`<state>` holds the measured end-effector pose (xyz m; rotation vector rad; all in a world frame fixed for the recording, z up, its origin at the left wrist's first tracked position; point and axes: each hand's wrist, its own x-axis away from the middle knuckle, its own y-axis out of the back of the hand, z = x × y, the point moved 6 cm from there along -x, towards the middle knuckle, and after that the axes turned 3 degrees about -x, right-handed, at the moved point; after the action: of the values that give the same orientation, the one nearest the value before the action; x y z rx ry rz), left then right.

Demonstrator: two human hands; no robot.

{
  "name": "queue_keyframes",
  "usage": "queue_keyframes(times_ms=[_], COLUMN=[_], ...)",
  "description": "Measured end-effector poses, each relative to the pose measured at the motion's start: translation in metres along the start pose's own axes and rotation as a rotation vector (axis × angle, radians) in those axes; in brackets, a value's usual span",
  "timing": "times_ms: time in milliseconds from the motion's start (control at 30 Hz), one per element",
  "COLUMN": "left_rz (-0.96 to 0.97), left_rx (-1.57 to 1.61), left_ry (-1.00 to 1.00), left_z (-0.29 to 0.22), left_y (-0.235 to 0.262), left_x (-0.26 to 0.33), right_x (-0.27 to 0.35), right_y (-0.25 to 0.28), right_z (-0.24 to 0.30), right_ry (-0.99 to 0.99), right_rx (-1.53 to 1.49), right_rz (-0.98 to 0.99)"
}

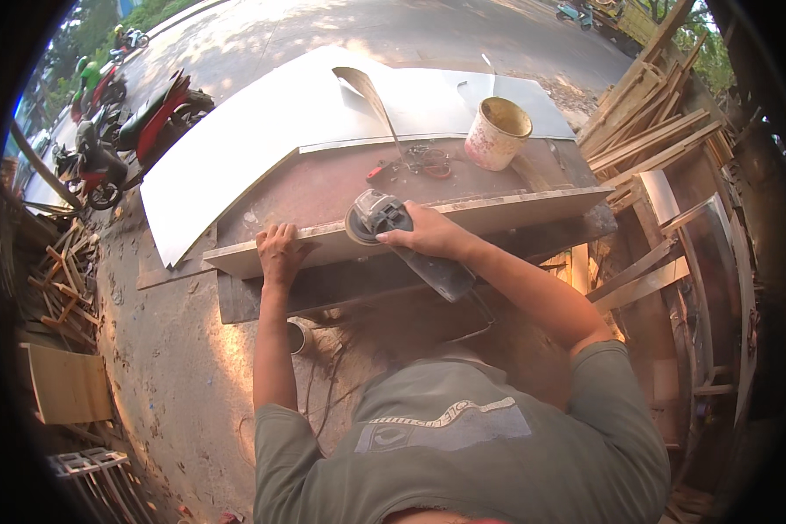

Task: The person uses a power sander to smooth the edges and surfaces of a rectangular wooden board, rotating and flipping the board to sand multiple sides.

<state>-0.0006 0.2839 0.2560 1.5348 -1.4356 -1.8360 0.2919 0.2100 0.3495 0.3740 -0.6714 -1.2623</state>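
Observation:
A long wooden board (515,212) stands on its long edge along the near side of a worn reddish-brown worktable (301,188). Near the board's left end, my left hand (279,251) is closed over its top edge. My right hand (432,232) grips a dark angle grinder (441,275) around the middle. The grinder's round disc is at the board's near face and looks to touch it, though the contact is partly hidden. From the grinder's lower end, a cord (479,328) hangs below the table.
Behind the board sit a paint-stained bucket (491,144) and a tangle of wire (428,162). Large white sheets (253,122) cover the table's far side. Scrap wood (646,131) leans at the right; more offcuts (65,279) lie left. Motorbikes (153,122) are parked beyond, beside a road.

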Motion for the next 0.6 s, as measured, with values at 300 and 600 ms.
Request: queue_keyframes(times_ms=[300, 600], left_rz=[-0.002, 0.047], left_rx=[0.011, -0.056], left_ry=[0.01, 0.029], left_z=[0.001, -0.013], left_y=[0.006, 0.0], left_x=[0.0, -0.003], right_x=[0.07, 0.147], right_y=[0.073, 0.227], right_z=[-0.061, -0.233], right_ry=[-0.128, -0.233], right_rx=[-0.125, -0.305], right_rz=[-0.159, -0.433])
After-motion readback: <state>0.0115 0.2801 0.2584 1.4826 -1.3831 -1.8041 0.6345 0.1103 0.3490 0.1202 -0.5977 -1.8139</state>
